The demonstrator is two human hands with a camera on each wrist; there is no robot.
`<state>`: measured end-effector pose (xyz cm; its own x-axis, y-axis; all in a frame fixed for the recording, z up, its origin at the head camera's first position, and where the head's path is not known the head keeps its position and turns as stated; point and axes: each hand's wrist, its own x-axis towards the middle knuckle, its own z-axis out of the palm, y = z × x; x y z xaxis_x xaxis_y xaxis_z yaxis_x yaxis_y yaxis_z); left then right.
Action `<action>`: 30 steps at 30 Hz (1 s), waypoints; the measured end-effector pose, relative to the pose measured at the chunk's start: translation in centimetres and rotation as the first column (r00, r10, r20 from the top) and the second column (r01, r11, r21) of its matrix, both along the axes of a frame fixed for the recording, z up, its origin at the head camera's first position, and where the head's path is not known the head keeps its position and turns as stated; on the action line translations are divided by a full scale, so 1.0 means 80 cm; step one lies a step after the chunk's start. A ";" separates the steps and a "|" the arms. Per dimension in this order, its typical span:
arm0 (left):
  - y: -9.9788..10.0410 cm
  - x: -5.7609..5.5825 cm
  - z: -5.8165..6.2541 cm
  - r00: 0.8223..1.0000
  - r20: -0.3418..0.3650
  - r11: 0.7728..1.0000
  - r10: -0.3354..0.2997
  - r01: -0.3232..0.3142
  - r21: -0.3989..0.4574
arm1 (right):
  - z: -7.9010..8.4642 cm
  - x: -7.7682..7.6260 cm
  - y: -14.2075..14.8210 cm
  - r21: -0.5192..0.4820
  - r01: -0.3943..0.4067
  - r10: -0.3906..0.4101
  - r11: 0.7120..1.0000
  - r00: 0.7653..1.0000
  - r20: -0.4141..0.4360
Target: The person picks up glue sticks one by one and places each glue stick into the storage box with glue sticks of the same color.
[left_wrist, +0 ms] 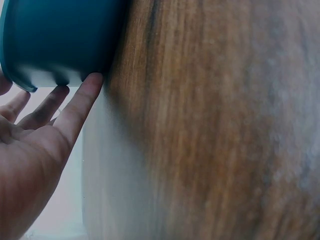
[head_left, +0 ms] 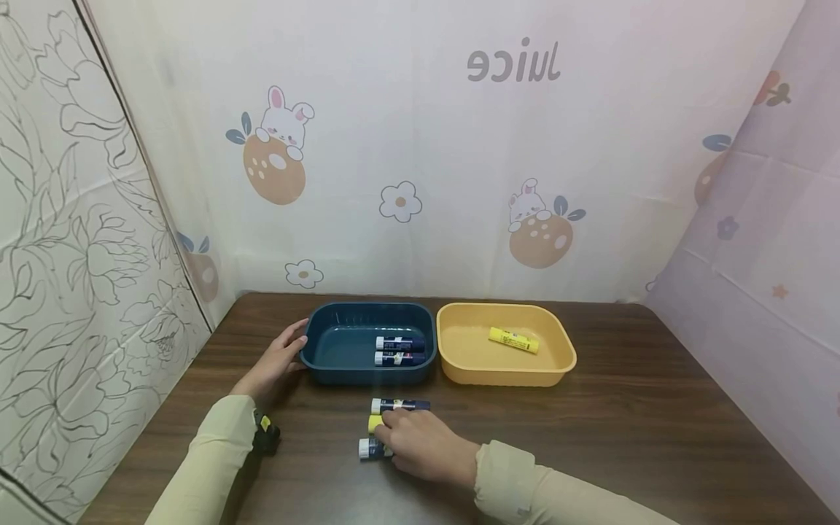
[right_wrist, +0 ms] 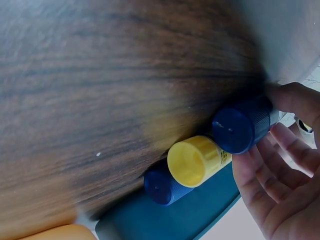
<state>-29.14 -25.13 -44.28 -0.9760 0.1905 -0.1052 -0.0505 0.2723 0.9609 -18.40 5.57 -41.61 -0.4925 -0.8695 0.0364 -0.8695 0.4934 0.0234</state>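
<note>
My right hand (head_left: 426,443) pinches the nearest navy glue stick (head_left: 371,449) between thumb and fingers; its dark blue end (right_wrist: 237,127) shows in the right wrist view. Beside it lie a yellow glue stick (right_wrist: 197,160), partly hidden by the hand in the head view, and another navy glue stick (head_left: 400,405). My left hand (head_left: 272,364) touches the left end of the dark blue tray (head_left: 367,375), its extended fingers (left_wrist: 80,102) against the outer wall. Inside that tray lie two navy glue sticks (head_left: 399,351) with white ends.
Right of the blue tray stands a yellow tray (head_left: 505,375) with one yellow glue stick (head_left: 514,340) in it. Both trays stand towards the back of the brown wooden table (head_left: 623,437). Printed curtains (head_left: 407,131) hang behind and at both sides.
</note>
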 end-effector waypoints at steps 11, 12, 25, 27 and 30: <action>0.002 0.000 0.003 1.000 0.004 1.000 0.007 -0.007 -0.014 | -0.007 0.001 0.000 -0.040 -0.048 0.045 0.998 0.997 -0.066; 0.002 0.000 0.003 1.000 0.004 1.000 0.008 -0.008 -0.014 | -0.007 0.001 0.001 -0.038 -0.042 0.040 0.998 0.998 -0.057; 0.001 -0.001 0.002 1.000 -0.003 1.000 0.012 -0.012 -0.011 | 0.019 -0.009 0.014 -0.068 0.002 -0.008 0.998 0.995 -0.099; 0.001 0.000 0.002 1.000 -0.002 1.000 0.010 -0.010 -0.012 | 0.025 -0.014 0.017 -0.077 0.011 -0.019 0.997 0.994 -0.106; 0.001 0.000 0.003 1.000 -0.002 1.000 0.006 -0.006 -0.014 | 0.031 -0.021 0.023 -0.077 0.028 -0.037 0.997 0.992 -0.119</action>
